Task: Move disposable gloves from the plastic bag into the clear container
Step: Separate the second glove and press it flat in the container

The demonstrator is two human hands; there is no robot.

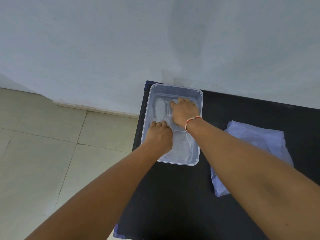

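Note:
A clear rectangular container (200, 103) sits at the far left corner of the black table. Thin see-through disposable gloves (160, 108) lie flat inside it. Both hands are down in the container. My left hand (160, 137) rests knuckles-up at the near left, its fingers curled onto the glove film. My right hand (184, 112), with a red-and-white thread at the wrist, presses palm-down on the gloves at the far right. A crumpled pale-blue plastic bag (256, 141) lies on the table to the right, partly hidden under my right forearm.
The black table (181, 196) stands against a pale wall (155, 40). Its left edge drops to a tiled floor (43, 144). The container reaches almost to the table's left and far edges.

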